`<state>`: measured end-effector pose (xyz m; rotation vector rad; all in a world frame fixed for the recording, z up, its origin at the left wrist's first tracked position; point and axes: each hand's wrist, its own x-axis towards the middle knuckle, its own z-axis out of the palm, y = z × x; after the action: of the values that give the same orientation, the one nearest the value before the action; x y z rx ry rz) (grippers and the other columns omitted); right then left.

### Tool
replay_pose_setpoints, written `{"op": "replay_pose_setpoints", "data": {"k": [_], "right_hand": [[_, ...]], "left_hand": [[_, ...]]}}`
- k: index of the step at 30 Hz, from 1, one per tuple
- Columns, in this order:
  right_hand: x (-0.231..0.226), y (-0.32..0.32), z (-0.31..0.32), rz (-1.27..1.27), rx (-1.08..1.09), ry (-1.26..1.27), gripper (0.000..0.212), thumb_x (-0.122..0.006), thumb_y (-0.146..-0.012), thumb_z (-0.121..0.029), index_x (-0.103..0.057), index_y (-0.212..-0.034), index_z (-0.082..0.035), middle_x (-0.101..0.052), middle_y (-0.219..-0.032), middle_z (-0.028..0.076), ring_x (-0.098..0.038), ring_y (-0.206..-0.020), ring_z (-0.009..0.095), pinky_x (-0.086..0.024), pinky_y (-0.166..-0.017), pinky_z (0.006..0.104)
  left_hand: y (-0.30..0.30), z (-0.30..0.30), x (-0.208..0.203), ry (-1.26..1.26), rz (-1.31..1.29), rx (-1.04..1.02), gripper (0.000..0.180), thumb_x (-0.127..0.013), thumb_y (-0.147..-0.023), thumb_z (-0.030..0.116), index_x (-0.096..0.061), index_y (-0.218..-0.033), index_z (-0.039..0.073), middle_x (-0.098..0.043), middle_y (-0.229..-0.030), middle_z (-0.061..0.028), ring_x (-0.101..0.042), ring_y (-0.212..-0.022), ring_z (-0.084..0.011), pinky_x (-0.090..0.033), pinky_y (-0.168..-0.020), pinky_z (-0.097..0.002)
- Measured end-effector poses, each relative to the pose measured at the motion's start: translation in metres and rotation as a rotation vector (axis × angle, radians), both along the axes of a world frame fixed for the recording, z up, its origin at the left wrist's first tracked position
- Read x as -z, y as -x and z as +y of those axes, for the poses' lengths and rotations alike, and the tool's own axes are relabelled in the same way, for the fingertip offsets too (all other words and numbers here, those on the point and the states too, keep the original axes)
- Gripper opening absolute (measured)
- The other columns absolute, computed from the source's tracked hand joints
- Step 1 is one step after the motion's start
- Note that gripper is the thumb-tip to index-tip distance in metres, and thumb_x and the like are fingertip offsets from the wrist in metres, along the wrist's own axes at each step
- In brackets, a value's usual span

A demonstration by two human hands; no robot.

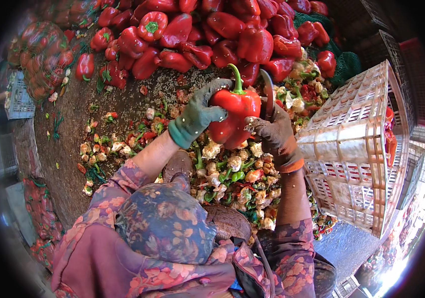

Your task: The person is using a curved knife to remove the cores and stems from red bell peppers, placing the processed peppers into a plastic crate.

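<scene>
A large red bell pepper [232,121] with a curved green stem is held upright in front of me. My left hand [196,115], in a green-grey glove, is closed around its left side. In a brownish glove with an orange cuff, my right hand [276,135] grips a knife [268,92] whose curved blade points up, just right of the pepper. The right thumb touches the pepper's lower right side. The knife's handle is mostly hidden in the fist. Below both hands lies a heap of cut-out pepper cores [232,171] with stems and seeds.
A big pile of whole red peppers [197,37] lies at the far side. On the right, a white plastic crate [344,144] stands tilted, with red pepper pieces [390,136] inside. A net sack of peppers [43,59] and a light blue crate [20,97] are at the left.
</scene>
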<state>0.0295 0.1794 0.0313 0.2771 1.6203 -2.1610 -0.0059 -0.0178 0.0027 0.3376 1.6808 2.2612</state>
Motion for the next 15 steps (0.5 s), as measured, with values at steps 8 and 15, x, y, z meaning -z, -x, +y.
{"op": "replay_pose_setpoints", "data": {"k": [8, 15], "right_hand": [[0.009, -0.018, -0.022, -0.064, 0.271, 0.361, 0.039, -0.062, -0.072, -0.005, -0.057, -0.11, 0.004, -0.065, -0.092, 0.006, -0.063, -0.079, 0.015, -0.052, -0.07, 0.0285], [0.008, -0.033, -0.02, 0.154, 0.398, -0.171, 0.021, -0.066, -0.077, -0.002, -0.06, -0.096, 0.002, -0.064, -0.083, 0.004, -0.059, -0.072, 0.01, -0.05, -0.065, 0.0248]], "left_hand": [[-0.013, 0.017, 0.024, -0.133, -0.313, 0.06, 0.051, -0.069, -0.081, 0.039, -0.056, -0.114, 0.003, -0.061, -0.106, -0.008, -0.058, -0.099, -0.0182, -0.044, -0.092, -0.0337], [0.004, 0.015, 0.043, 0.016, -0.074, 0.067, 0.054, -0.059, -0.088, 0.042, -0.048, -0.125, 0.004, -0.058, -0.114, -0.0096, -0.057, -0.104, -0.017, -0.044, -0.095, -0.0322]]}}
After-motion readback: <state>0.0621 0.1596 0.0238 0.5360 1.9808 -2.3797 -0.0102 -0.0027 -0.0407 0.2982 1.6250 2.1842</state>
